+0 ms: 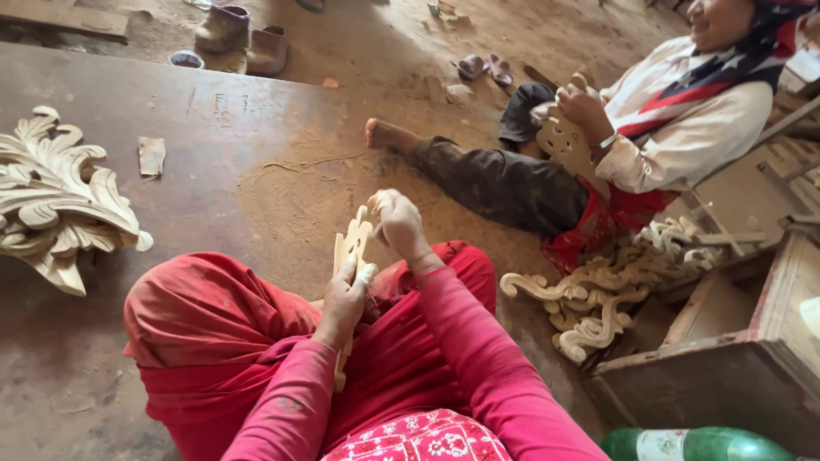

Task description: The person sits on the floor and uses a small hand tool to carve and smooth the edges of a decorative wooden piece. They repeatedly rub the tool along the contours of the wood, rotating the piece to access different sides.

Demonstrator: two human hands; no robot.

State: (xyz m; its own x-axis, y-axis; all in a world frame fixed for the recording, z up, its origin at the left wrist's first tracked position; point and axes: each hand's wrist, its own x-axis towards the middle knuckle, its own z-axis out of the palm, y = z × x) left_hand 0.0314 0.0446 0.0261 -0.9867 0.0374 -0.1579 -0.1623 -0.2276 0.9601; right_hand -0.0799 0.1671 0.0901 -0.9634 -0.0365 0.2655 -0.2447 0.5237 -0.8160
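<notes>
My left hand (pixel 344 299) is closed around a flat, pale carved wood piece (pixel 351 248). It stands up on its edge between my knees, over my lap. My right hand (pixel 399 220) is curled shut at the top of the same piece, with something small and pale under the fingers. I cannot tell what that small thing is.

To my right there is an old wooden box (pixel 726 376). I cannot see what is inside it. Curly carved wood strips (pixel 598 299) lean in a heap just beside the box. A green bottle (pixel 696 446) lies near my right elbow.

On the dusty brown floor (pixel 239 145) to my left lies a big carved leaf piece (pixel 55 201). A small scrap of sandpaper (pixel 151 156) lies near it. Sawdust is spread in front of my knees.

Across from me sits another person (pixel 675 128) with a bare foot stretched my way. That person holds a wood carving too. Little shoes (pixel 243 36) stand far off by the edge of the floor.

Both my arms in pink sleeves bend in toward my lap. My left hand is lower, my right hand is higher.
</notes>
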